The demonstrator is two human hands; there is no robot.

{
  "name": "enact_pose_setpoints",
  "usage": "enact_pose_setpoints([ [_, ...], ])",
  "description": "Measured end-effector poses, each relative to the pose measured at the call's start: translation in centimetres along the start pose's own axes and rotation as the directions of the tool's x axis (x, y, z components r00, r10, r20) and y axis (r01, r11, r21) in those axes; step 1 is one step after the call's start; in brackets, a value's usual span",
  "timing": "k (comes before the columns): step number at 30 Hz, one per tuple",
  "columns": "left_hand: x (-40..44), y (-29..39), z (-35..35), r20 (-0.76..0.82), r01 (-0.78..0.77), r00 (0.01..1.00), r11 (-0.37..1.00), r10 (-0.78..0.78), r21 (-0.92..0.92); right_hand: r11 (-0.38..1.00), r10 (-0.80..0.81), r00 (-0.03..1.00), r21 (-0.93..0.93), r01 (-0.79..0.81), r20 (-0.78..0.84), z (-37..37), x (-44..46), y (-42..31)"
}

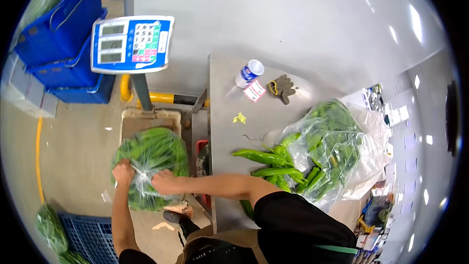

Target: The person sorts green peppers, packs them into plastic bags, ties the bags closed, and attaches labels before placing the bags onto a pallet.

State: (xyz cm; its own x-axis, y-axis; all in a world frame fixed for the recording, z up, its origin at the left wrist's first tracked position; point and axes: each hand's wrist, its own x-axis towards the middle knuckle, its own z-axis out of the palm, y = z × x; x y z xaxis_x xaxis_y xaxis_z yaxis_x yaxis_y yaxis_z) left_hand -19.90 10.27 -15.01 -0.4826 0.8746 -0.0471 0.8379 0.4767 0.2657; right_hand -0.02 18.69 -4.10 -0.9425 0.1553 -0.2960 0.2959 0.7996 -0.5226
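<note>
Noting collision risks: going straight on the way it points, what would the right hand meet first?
The right hand would probably meet the clear bag's gathered neck, right at its fingers. The left hand seems next, though depth is unclear.

Veg (159, 142) grn, scale panel (131, 44) blue/wht, glove (283, 88) gray w/ yel trim.

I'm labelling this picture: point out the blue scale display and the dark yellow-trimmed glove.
Blue scale display (131, 44): head view, middle of its panel.
Dark yellow-trimmed glove (283, 88): head view, middle of its body.
</note>
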Motion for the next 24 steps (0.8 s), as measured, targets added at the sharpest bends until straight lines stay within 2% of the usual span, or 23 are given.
enact_pose_setpoints([
  [2, -0.5, -0.2, -3.0, -0.088, -0.040, 0.996, 0.990, 0.028, -0.134, 0.996, -0.024, 0.993, 0.091, 0.013, 0.117, -2.7, -1.6, -0.2],
  [3, -0.8, 0.1, -5.0, -0.211, -0.053, 0.977, 0.990, 0.025, -0.128, 0.990, -0.046, 0.983, 0.138, 0.021, 0.178, -4.1, -2.9, 0.1],
  [5, -1.8, 1.0, -8.2, -0.437, -0.070, 0.899, 0.991, 0.013, -0.115, 0.987, -0.102, 0.994, 0.120, 0.106, -0.040, -6.5, -6.1, 1.3],
  [6, -2.4, 0.6, -8.3, -0.443, -0.049, 0.896, 0.982, -0.037, -0.182, 0.983, -0.135, 0.980, 0.100, 0.151, -0.149, -7.9, -7.6, 2.1],
  [8, -4.5, -0.5, -8.4, -0.441, -0.008, 0.887, 0.951, -0.135, -0.308, 0.958, 0.018, 0.884, 0.262, 0.119, -0.467, -10.8, -10.6, 5.0],
  [9, -5.5, -0.1, -8.6, -0.373, 0.060, 0.905, 0.931, -0.202, -0.360, 0.947, 0.156, 0.860, 0.320, 0.009, -0.486, -12.4, -12.3, 7.3],
  [10, -6.9, 1.0, -8.7, -0.299, 0.130, 0.916, 0.904, -0.267, -0.408, 0.845, 0.414, 0.763, 0.522, -0.118, -0.497, -13.2, -13.6, 9.8],
  [11, -8.3, 1.9, -8.8, -0.221, 0.202, 0.918, 0.869, -0.328, -0.451, 0.836, 0.544, 0.613, 0.431, -0.339, -0.572, -14.7, -14.9, 12.4],
  [12, -9.6, 2.3, -8.0, -0.184, 0.207, 0.920, 0.827, -0.347, -0.522, 0.843, 0.532, 0.357, 0.441, -0.308, -0.768, -13.5, -15.4, 18.2],
  [13, -10.7, 2.7, -6.6, -0.147, 0.214, 0.920, 0.779, -0.364, -0.589, 0.746, 0.665, 0.232, 0.625, -0.229, -0.709, -14.4, -17.2, 21.4],
  [14, -11.5, 3.4, -6.0, -0.113, 0.224, 0.916, 0.724, -0.385, -0.652, 0.587, 0.796, 0.066, 0.743, -0.322, -0.601, -14.5, -18.0, 26.4],
  [15, -11.9, 5.5, -7.0, -0.087, 0.221, 0.925, 0.711, -0.370, -0.668, 0.311, 0.948, 0.114, 0.941, -0.134, -0.297, -16.8, -19.6, 25.9],
  [16, -12.2, 7.7, -8.1, -0.070, 0.226, 0.926, 0.694, -0.371, -0.684, 0.114, 0.993, -0.020, 0.992, -0.050, -0.115, -17.1, -19.4, 28.5],
  [17, -12.3, 8.3, -7.5, -0.116, 0.151, 0.948, 0.741, -0.296, -0.654, 0.040, 0.995, 0.084, 0.984, 0.174, -0.055, -15.0, -19.8, 33.6],
  [18, -12.0, 8.9, -7.7, -0.158, 0.084, 0.961, 0.788, -0.225, -0.611, 0.038, 0.997, -0.068, 0.994, 0.106, -0.031, -15.5, -18.9, 34.0],
  [19, -11.7, 9.8, -7.9, -0.135, 0.091, 0.963, 0.753, -0.234, -0.651, 0.031, 0.998, 0.059, 0.998, 0.060, -0.035, -16.2, -19.0, 34.5],
  [20, -10.6, 12.0, -9.1, -0.113, 0.095, 0.965, 0.714, -0.239, -0.694, -0.018, 0.980, 0.198, 0.981, 0.194, -0.021, -15.1, -19.0, 37.0],
  [21, -9.7, 13.5, -10.1, -0.104, 0.087, 0.966, 0.675, -0.238, -0.733, 0.006, 0.992, 0.129, 0.999, 0.052, -0.013, -15.7, -17.7, 36.5],
  [22, -8.8, 14.8, -10.8, -0.092, 0.075, 0.970, 0.632, -0.227, -0.771, -0.046, 0.989, 0.146, 0.989, 0.137, 0.025, -16.3, -18.1, 36.2],
  [23, -7.9, 16.0, -11.4, -0.087, 0.057, 0.975, 0.609, -0.204, -0.791, -0.037, 0.973, 0.231, 0.982, 0.185, -0.006, -16.2, -18.6, 35.6],
  [24, -7.0, 17.1, -11.9, -0.079, 0.037, 0.982, 0.584, -0.172, -0.811, -0.018, 0.969, 0.246, 0.983, 0.184, -0.028, -16.6, -18.8, 33.9],
])
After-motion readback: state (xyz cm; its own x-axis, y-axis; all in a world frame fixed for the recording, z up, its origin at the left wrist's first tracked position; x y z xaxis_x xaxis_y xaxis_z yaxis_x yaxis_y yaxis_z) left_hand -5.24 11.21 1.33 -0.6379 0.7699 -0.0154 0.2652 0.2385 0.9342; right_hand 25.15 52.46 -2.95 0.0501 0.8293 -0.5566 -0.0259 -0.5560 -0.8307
